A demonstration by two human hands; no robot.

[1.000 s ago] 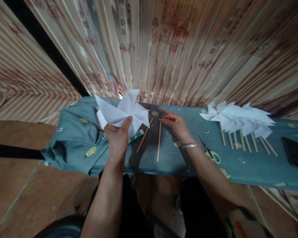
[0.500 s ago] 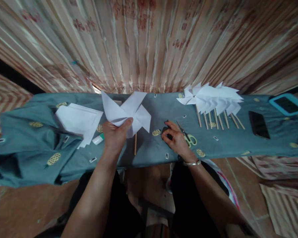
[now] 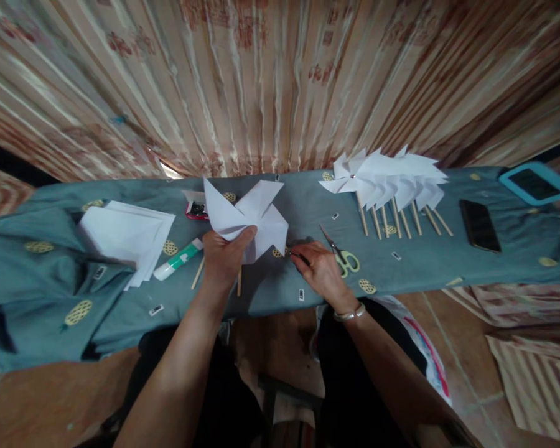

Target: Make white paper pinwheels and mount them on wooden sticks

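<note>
My left hand (image 3: 224,258) is closed on a white paper pinwheel (image 3: 267,221), its thumb pressed at the folded middle. The pinwheel's blades spread upward and to the right above the table. To the right of it, my right hand (image 3: 321,267) is closed in a pinch, with something tiny at the fingertips that I cannot make out. Scissors with light green handles (image 3: 350,262) lie just beside that hand. Below the pinwheel, wooden sticks (image 3: 239,283) lie on the cloth, partly hidden by my left hand and the paper.
A green and white glue stick (image 3: 180,258), a small red box with dark bits (image 3: 196,210) and stacked white paper (image 3: 121,233) lie at left. Several finished pinwheels (image 3: 392,177) overlap at right, near a black phone (image 3: 480,225) and a blue-framed tablet (image 3: 536,182). Blue-grey cloth (image 3: 270,292) covers the table.
My right hand's fingers have closed into a pinch and moved nearer the pinwheel. My left hand still holds the pinwheel. The view has shifted slightly, showing more of the glue stick and red box.
</note>
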